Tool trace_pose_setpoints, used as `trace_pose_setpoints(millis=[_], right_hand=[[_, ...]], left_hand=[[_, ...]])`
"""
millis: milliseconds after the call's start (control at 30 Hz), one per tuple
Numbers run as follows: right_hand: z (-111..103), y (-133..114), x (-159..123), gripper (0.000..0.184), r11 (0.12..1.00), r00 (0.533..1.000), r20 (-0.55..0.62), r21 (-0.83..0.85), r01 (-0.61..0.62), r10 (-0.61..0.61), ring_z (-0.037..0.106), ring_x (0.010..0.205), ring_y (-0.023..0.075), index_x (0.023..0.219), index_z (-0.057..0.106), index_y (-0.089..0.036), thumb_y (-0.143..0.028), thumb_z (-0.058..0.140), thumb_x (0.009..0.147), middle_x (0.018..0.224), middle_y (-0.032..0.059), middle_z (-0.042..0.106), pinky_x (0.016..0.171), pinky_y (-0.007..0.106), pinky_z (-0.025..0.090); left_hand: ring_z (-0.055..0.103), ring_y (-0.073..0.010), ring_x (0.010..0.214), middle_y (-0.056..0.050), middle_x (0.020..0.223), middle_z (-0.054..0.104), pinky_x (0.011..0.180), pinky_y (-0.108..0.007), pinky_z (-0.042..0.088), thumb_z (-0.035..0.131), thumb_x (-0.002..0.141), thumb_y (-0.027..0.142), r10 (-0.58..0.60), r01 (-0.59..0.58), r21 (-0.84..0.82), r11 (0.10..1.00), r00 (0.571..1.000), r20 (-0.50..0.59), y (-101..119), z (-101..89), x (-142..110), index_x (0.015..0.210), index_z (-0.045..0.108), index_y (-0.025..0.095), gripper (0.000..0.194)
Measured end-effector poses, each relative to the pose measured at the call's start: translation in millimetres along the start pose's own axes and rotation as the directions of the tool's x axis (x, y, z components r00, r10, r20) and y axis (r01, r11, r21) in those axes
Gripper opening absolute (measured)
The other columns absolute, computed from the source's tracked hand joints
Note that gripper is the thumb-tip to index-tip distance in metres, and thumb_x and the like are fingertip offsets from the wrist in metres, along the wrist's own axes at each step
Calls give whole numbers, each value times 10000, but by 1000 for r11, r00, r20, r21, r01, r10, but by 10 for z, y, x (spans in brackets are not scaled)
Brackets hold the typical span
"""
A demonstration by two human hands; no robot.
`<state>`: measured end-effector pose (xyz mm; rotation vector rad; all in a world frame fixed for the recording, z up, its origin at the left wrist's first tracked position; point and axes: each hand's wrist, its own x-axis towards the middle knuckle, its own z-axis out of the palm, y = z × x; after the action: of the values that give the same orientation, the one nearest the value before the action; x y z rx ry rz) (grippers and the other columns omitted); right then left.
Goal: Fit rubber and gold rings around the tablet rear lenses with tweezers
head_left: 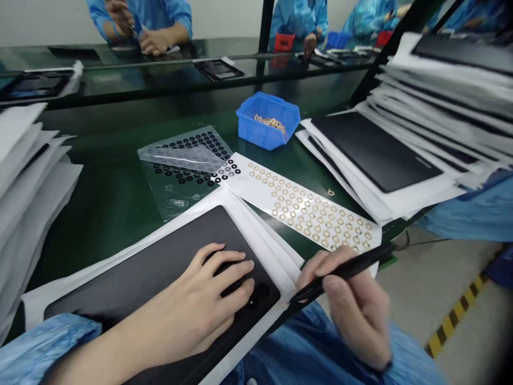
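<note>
My left hand (208,302) lies with fingers spread on a black flat panel (160,267), which looks like a tablet or laptop cover. White paper sheets (260,224) lie under the panel. In my right hand (352,305) is a pair of black tweezers (352,266), held between thumb and fingers. Their tips point left, close to the panel's near right corner; contact there cannot be made out. Just beyond lies a white sheet of small tan rings (308,208). Beside it is a clear film with black rings (196,155).
A blue bin (260,131) holds small tan pieces. One loose ring (331,192) lies on the green table. Paper-layered panels are stacked right (441,112), with a paper stack (32,203) at left. A shelf (160,80) crosses behind; co-workers in blue (140,21) sit beyond.
</note>
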<state>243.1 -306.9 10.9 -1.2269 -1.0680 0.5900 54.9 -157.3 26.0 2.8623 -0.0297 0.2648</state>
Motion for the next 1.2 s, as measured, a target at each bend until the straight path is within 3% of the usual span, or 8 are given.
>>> trace_pose_setpoints(millis=[133, 233, 400, 633, 800, 867, 1067, 1200], right_hand=[[-266, -360, 778, 87, 791, 962, 94, -551, 266, -257, 636, 678, 174, 871, 556, -221, -255, 494, 922, 751, 36, 619, 622, 324, 507], [-252, -334, 1754, 68, 676, 911, 70, -648, 351, -406, 644, 616, 163, 879, 505, -197, -258, 533, 889, 772, 33, 609, 580, 306, 500], [-123, 90, 2926, 213, 688, 983, 78, -705, 174, -169, 626, 613, 188, 778, 406, -224, -55, 534, 762, 631, -12, 564, 701, 362, 517], [-150, 238, 3072, 85, 677, 963, 125, -689, 259, -241, 611, 687, 207, 822, 366, -233, -210, 443, 849, 731, 49, 649, 769, 396, 483], [176, 115, 2998, 77, 664, 934, 245, -657, 356, -259, 562, 609, 167, 839, 399, -216, -268, 383, 894, 698, 25, 608, 683, 325, 457], [422, 126, 2875, 98, 643, 901, 344, -633, 430, -263, 533, 605, 165, 801, 433, -211, -249, 406, 888, 673, 16, 580, 671, 314, 435], [1194, 374, 2381, 150, 618, 697, 687, -462, 636, -203, 544, 664, 156, 657, 549, -182, -100, 597, 773, 687, 19, 601, 667, 259, 413], [1394, 579, 2301, 104, 631, 646, 741, -414, 656, -184, 579, 710, 163, 709, 618, -168, -95, 640, 779, 729, 29, 637, 682, 252, 423]], left_hand=[[423, -279, 1154, -93, 1210, 571, 987, -479, 277, 380, 916, 119, 28, -28, 3, 1000, 1000, -10, 1, 7, 13, 1149, 552, 146, 290], [439, -278, 1122, -97, 1177, 575, 953, -455, 330, 402, 901, 123, 14, -14, 3, 1000, 999, -34, 19, 28, 11, 1119, 554, 144, 267], [467, -247, 1081, -63, 1171, 572, 951, -411, 356, 461, 869, 138, -1, 2, 21, 1000, 999, -32, 30, 31, 3, 1025, 545, 169, 181], [496, -210, 1056, -47, 1146, 584, 948, -329, 379, 501, 853, 148, -13, 14, 19, 1000, 998, -67, 72, -4, -30, 978, 538, 182, 135], [521, -199, 997, -55, 1023, 622, 926, -310, 396, 505, 840, 168, -93, 99, 23, 995, 977, -192, -160, -47, 1, 930, 576, 180, 115], [526, -197, 947, -45, 932, 632, 903, -314, 402, 498, 831, 185, -316, 327, -24, 945, 889, -331, -450, -128, -29, 876, 596, 185, 108], [526, -254, 851, -110, 867, 602, 794, -392, 406, 473, 840, 302, -758, 805, -209, 556, 387, -524, -1390, -368, -319, 814, 613, 137, 218], [543, -201, 601, -40, 592, 566, 571, -275, 359, 614, 739, 466, -883, 856, -301, 421, 310, -354, -1538, -355, -394, 573, 597, 162, 346]])
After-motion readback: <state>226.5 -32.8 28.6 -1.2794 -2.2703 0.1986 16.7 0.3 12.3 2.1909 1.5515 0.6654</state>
